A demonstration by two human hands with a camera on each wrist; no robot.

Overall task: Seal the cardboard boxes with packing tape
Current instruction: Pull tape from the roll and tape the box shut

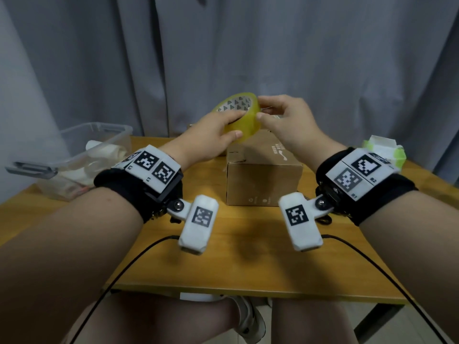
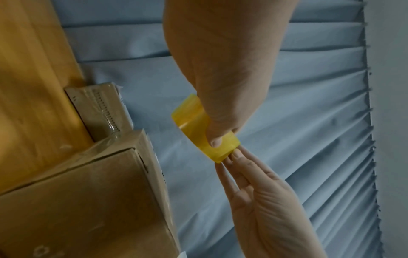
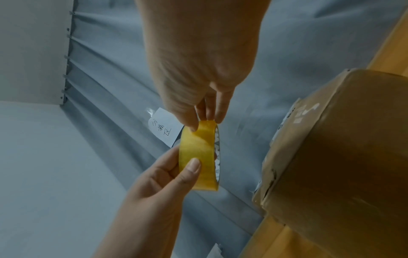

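A yellow packing tape roll (image 1: pixel 244 125) is held in the air above a brown cardboard box (image 1: pixel 263 175) on the wooden table (image 1: pixel 236 266). My left hand (image 1: pixel 236 124) grips the roll, thumb on its outer face and fingers through the core. My right hand (image 1: pixel 260 108) pinches the roll's right rim with thumb and fingertips (image 3: pixel 217 120). The wrist views show the roll (image 2: pixel 194 129) (image 3: pixel 196 157) between both hands, with the box (image 2: pixel 88 200) (image 3: pixel 342 148) below. A second, smaller taped box (image 2: pixel 99 108) stands behind the first. Any loose tape end is too small to tell.
A clear plastic bin (image 1: pixel 82 155) with white items stands at the table's back left. A green-and-white wipes pack (image 1: pixel 382 152) lies at the back right. A grey curtain (image 1: pixel 248 58) hangs behind, with a paper label (image 3: pixel 165 131) on it. Black cables (image 1: pixel 139 254) trail off the front edge.
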